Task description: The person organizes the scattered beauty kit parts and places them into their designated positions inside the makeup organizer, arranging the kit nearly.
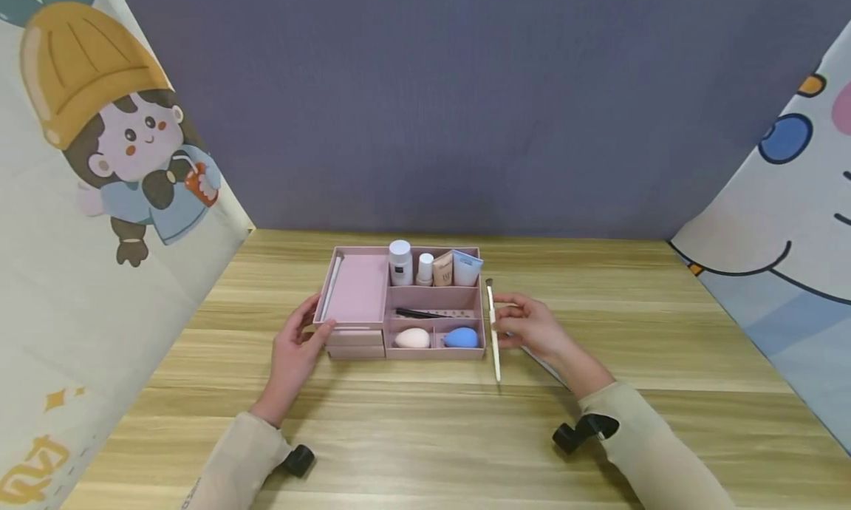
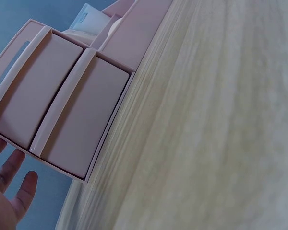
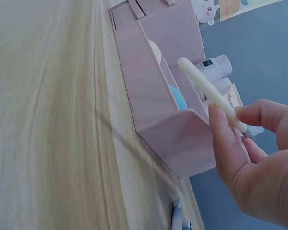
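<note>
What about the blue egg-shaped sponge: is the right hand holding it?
No, the right hand pinches a slim, white-handled brush.

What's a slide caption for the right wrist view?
Right hand pinches a brush beside the pink organizer, a blue sponge showing inside.

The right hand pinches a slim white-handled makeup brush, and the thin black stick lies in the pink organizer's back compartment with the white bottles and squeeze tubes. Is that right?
Wrong place: the head view shows the thin black stick in the middle compartment, in front of the bottles and tubes. The right hand does pinch the brush.
</note>
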`<action>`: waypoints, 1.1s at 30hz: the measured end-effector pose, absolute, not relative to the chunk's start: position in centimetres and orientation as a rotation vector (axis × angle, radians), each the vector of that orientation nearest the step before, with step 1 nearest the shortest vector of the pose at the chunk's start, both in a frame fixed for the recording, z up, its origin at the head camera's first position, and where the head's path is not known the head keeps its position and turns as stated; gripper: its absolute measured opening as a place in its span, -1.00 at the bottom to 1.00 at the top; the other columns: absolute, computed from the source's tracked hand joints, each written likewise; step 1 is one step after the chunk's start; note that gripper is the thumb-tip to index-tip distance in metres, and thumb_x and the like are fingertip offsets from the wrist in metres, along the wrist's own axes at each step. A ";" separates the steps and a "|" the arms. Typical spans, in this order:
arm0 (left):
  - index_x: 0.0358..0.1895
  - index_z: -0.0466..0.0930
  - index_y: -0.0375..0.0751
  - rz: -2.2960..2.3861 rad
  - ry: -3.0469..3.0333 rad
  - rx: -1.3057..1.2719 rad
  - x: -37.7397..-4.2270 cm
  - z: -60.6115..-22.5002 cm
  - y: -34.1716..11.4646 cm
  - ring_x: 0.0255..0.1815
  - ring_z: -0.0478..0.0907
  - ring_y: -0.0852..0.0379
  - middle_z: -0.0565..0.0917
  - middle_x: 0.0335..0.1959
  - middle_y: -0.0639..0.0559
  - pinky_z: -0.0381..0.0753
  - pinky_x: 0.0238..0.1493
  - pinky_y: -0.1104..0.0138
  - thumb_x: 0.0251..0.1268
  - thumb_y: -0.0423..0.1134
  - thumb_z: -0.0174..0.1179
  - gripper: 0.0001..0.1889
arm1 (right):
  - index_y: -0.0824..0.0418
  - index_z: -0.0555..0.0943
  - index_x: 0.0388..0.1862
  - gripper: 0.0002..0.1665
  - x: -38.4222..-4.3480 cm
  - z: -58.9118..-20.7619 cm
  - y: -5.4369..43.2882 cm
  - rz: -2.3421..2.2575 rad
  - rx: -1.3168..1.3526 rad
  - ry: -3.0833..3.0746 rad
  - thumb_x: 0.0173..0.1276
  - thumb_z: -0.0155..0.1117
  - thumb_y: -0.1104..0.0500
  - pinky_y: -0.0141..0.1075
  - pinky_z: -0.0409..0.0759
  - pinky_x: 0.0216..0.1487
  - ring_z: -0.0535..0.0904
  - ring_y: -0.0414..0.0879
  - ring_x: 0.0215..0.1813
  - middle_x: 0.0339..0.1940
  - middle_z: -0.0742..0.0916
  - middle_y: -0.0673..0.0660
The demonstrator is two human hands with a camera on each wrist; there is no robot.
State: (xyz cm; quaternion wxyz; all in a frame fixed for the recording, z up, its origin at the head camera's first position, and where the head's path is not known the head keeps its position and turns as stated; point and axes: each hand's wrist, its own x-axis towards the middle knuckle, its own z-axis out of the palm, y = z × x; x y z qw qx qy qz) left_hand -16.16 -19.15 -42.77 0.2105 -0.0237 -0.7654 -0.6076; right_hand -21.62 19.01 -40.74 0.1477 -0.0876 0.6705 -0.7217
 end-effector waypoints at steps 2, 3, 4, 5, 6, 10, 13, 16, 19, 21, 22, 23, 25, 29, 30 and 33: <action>0.36 0.43 -0.34 -1.689 -2.124 -0.063 -16.2 -42.8 -19.1 0.01 0.48 0.33 0.56 0.20 -0.27 0.50 -0.15 0.55 0.33 -0.38 0.29 -0.46 | 0.57 0.22 0.35 -0.34 -21.6 -40.6 18.7 -2.116 -0.240 1.917 0.25 0.11 0.58 -0.18 0.72 -0.24 0.62 -0.16 -0.32 -0.30 0.62 0.07; 0.36 0.43 -0.34 -1.689 -2.123 -0.061 -16.2 -42.8 -19.2 0.01 0.48 0.33 0.56 0.20 -0.27 0.50 -0.15 0.55 0.33 -0.39 0.29 -0.46 | 0.56 0.23 0.35 -0.34 -21.7 -40.5 18.5 -2.136 -0.234 1.913 0.25 0.10 0.58 -0.18 0.72 -0.25 0.62 -0.16 -0.32 -0.30 0.62 0.07; 0.36 0.43 -0.34 -1.690 -2.123 -0.058 -16.2 -42.8 -19.2 0.01 0.48 0.33 0.56 0.19 -0.27 0.50 -0.15 0.55 0.33 -0.39 0.29 -0.46 | 0.55 0.23 0.35 -0.34 -21.7 -40.4 18.4 -2.151 -0.231 1.912 0.25 0.10 0.58 -0.19 0.72 -0.25 0.61 -0.17 -0.33 -0.30 0.62 0.06; 0.36 0.43 -0.34 -1.689 -2.122 -0.056 -16.2 -42.8 -19.2 0.01 0.48 0.33 0.56 0.19 -0.28 0.50 -0.15 0.55 0.33 -0.39 0.29 -0.47 | 0.55 0.22 0.35 -0.34 -21.7 -40.3 18.2 -2.165 -0.229 1.911 0.25 0.09 0.58 -0.20 0.72 -0.27 0.61 -0.17 -0.33 -0.30 0.62 0.06; 0.36 0.43 -0.34 -1.691 -2.120 -0.056 -16.1 -42.7 -19.2 0.01 0.48 0.33 0.56 0.19 -0.28 0.50 -0.15 0.55 0.33 -0.39 0.29 -0.46 | 0.56 0.22 0.35 -0.34 -21.8 -40.1 18.1 -2.179 -0.224 1.905 0.25 0.09 0.58 -0.20 0.72 -0.27 0.61 -0.17 -0.34 -0.30 0.62 0.06; 0.37 0.42 -0.33 -1.701 -2.124 -0.057 -16.0 -42.6 -19.2 0.01 0.47 0.35 0.56 0.21 -0.26 0.49 -0.13 0.55 0.33 -0.40 0.28 -0.46 | 0.56 0.19 0.39 -0.31 -21.9 -39.6 17.5 -2.212 -0.214 1.861 0.26 0.09 0.58 -0.19 0.72 -0.27 0.63 -0.16 -0.34 -0.29 0.63 0.06; 0.39 0.40 -0.33 -1.705 -2.125 -0.061 -15.9 -42.5 -19.1 0.01 0.46 0.38 0.55 0.23 -0.26 0.48 -0.12 0.55 0.33 -0.41 0.28 -0.44 | 0.54 0.20 0.39 -0.30 -21.9 -39.3 17.0 -2.225 -0.204 1.836 0.26 0.11 0.57 -0.21 0.71 -0.28 0.64 -0.16 -0.35 -0.28 0.65 0.06; 0.39 0.40 -0.34 -1.709 -2.124 -0.060 -15.9 -42.5 -19.1 0.01 0.46 0.38 0.55 0.24 -0.27 0.48 -0.13 0.56 0.33 -0.42 0.27 -0.44 | 0.54 0.20 0.40 -0.29 -22.0 -39.0 16.6 -2.228 -0.196 1.825 0.25 0.12 0.57 -0.22 0.72 -0.29 0.65 -0.15 -0.35 -0.27 0.66 0.07; 0.38 0.40 -0.34 -1.713 -2.119 -0.065 -15.9 -42.5 -19.1 0.01 0.46 0.38 0.55 0.23 -0.27 0.48 -0.13 0.55 0.33 -0.42 0.27 -0.45 | 0.53 0.19 0.42 -0.27 -22.1 -38.7 16.1 -2.229 -0.189 1.815 0.25 0.13 0.57 -0.23 0.72 -0.28 0.66 -0.14 -0.33 -0.26 0.68 0.07; 0.38 0.41 -0.34 -1.717 -2.114 -0.068 -15.9 -42.5 -19.1 0.01 0.46 0.38 0.55 0.22 -0.27 0.48 -0.14 0.55 0.33 -0.42 0.27 -0.45 | 0.52 0.20 0.42 -0.27 -22.2 -38.4 15.8 -2.237 -0.182 1.806 0.25 0.12 0.58 -0.23 0.72 -0.27 0.66 -0.13 -0.33 -0.26 0.68 0.06; 0.38 0.41 -0.33 -1.718 -2.111 -0.068 -15.9 -42.5 -19.1 0.01 0.46 0.38 0.56 0.22 -0.27 0.48 -0.14 0.55 0.33 -0.42 0.27 -0.45 | 0.52 0.20 0.41 -0.27 -22.2 -38.3 15.6 -2.244 -0.184 1.799 0.25 0.12 0.58 -0.23 0.72 -0.27 0.66 -0.13 -0.33 -0.27 0.68 0.05; 0.38 0.41 -0.34 -1.715 -2.113 -0.067 -15.9 -42.5 -19.1 0.01 0.46 0.38 0.56 0.22 -0.27 0.48 -0.14 0.55 0.33 -0.42 0.27 -0.45 | 0.52 0.21 0.41 -0.27 -22.3 -38.2 15.4 -2.251 -0.183 1.794 0.24 0.12 0.58 -0.23 0.72 -0.26 0.66 -0.13 -0.34 -0.28 0.68 0.05; 0.38 0.40 -0.34 -1.707 -2.120 -0.060 -16.0 -42.6 -19.0 0.00 0.46 0.40 0.55 0.22 -0.28 0.49 -0.15 0.55 0.33 -0.42 0.27 -0.44 | 0.52 0.21 0.40 -0.28 -22.3 -38.0 15.0 -2.264 -0.193 1.787 0.24 0.11 0.59 -0.22 0.72 -0.26 0.65 -0.13 -0.36 -0.29 0.66 0.05; 0.39 0.39 -0.33 -1.703 -2.132 -0.051 -16.0 -42.6 -19.0 0.01 0.46 0.40 0.55 0.23 -0.27 0.49 -0.15 0.55 0.33 -0.41 0.27 -0.44 | 0.52 0.22 0.39 -0.29 -22.4 -37.6 14.1 -2.281 -0.201 1.772 0.23 0.10 0.60 -0.21 0.72 -0.25 0.65 -0.14 -0.39 -0.29 0.65 0.05; 0.39 0.39 -0.33 -1.704 -2.134 -0.050 -16.0 -42.5 -19.0 0.01 0.46 0.40 0.55 0.24 -0.26 0.49 -0.15 0.55 0.34 -0.41 0.27 -0.44 | 0.52 0.22 0.39 -0.29 -22.4 -37.4 13.9 -2.287 -0.205 1.763 0.23 0.10 0.60 -0.20 0.72 -0.26 0.64 -0.14 -0.40 -0.30 0.65 0.05; 0.39 0.39 -0.32 -1.710 -2.134 -0.051 -16.0 -42.5 -19.1 0.01 0.46 0.38 0.55 0.24 -0.25 0.48 -0.13 0.55 0.34 -0.39 0.27 -0.44 | 0.50 0.25 0.37 -0.30 -22.4 -37.0 13.2 -2.313 -0.206 1.725 0.23 0.10 0.61 -0.19 0.72 -0.28 0.64 -0.15 -0.40 -0.33 0.65 0.04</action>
